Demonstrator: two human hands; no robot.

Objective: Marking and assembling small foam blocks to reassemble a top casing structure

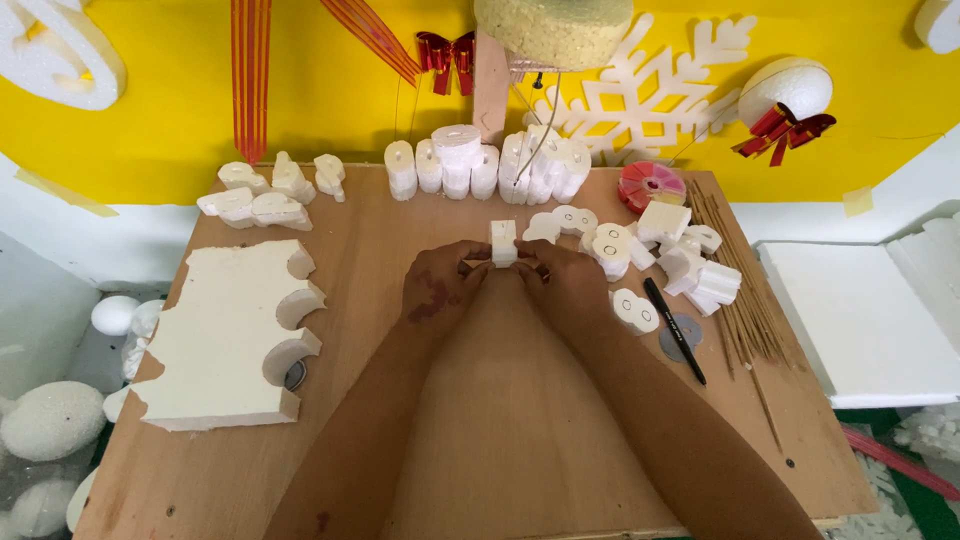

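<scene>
My left hand (440,285) and my right hand (565,285) meet at the middle of a wooden board (500,430). Together they grip a small white foam piece (503,241), which stands upright between the fingertips. A thin wire (535,150) runs down from above toward the piece. To the right of my right hand lies a heap of cut foam shapes (660,255), some with drawn outlines. A black pen (672,325) lies just beyond my right wrist.
A thick foam slab (220,335) with scalloped cut-outs lies at the board's left. Rows of cut foam shapes (480,165) line the back edge, more (265,195) at back left. Wooden skewers (745,300) and a red tape roll (651,185) sit at right. Foam balls (50,420) lie left.
</scene>
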